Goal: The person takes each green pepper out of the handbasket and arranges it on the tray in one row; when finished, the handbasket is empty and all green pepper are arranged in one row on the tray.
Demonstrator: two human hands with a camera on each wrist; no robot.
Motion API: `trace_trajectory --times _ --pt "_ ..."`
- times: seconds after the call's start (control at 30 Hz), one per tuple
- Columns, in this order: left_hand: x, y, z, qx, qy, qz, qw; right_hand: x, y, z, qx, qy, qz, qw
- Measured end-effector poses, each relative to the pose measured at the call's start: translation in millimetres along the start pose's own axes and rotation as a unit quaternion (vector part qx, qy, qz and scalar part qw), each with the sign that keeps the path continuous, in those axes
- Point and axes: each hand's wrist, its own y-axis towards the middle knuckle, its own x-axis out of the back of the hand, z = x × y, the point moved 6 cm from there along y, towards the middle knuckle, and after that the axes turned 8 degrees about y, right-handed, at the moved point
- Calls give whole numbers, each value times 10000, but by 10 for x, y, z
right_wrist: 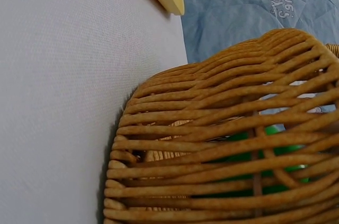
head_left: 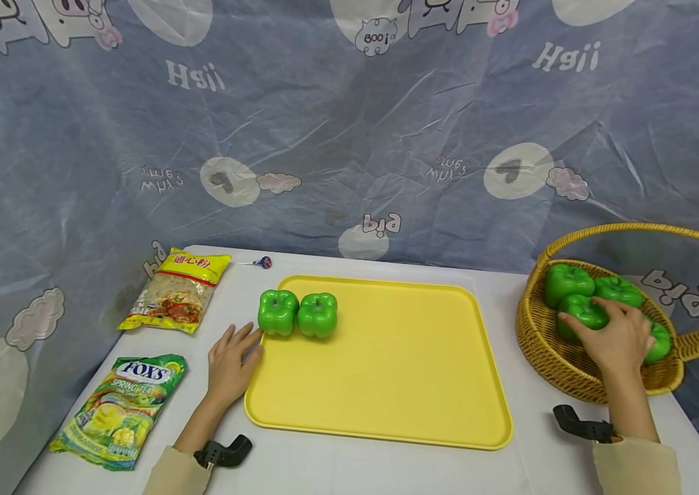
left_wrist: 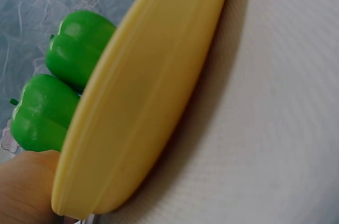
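Note:
In the head view my right hand (head_left: 621, 337) reaches into a wicker basket (head_left: 541, 350) at the right, thumb and fingers curled round a green bell pepper (head_left: 584, 311). Other green bell peppers (head_left: 568, 283) lie around it in the basket. My left hand (head_left: 229, 364) lies at the left edge of a yellow tray (head_left: 386, 385), its fingers loosely spread and empty. Two more green peppers (head_left: 317, 315) sit side by side in the tray's far left corner, just past the left fingertips. The basket's woven wall (right_wrist: 222, 144) hides the right hand in the right wrist view.
Left of the tray lie a yellow noodle packet (head_left: 179, 292) and a green Fox's candy bag (head_left: 123, 412). A lollipop (head_left: 264, 262) lies behind the tray. The basket's tall handle (head_left: 640, 227) arches over its far side. A patterned blue-grey cloth (head_left: 349, 137) hangs behind the white table (head_left: 386, 467).

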Motion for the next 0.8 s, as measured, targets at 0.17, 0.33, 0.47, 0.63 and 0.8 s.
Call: trace_trajectory --times 0.17,0.33,0.47,0.63,0.8 --pt "-6 1 7 20 -4 -3 10000 -4 -16 25 77 -100 102 9999" --pt "-7 -2 9 36 17 -6 10000 -13 -24 26 127 -153 196 9996" --pt "-7 -4 11 39 8 -3 10000 -21 -19 19 151 -162 188 9996" --pt "-10 0 15 41 -13 10 10000 -18 -17 26 189 -132 143 9996" --pt "-13 4 11 18 -24 26 10000 -5 -27 44 224 -79 86 9997"
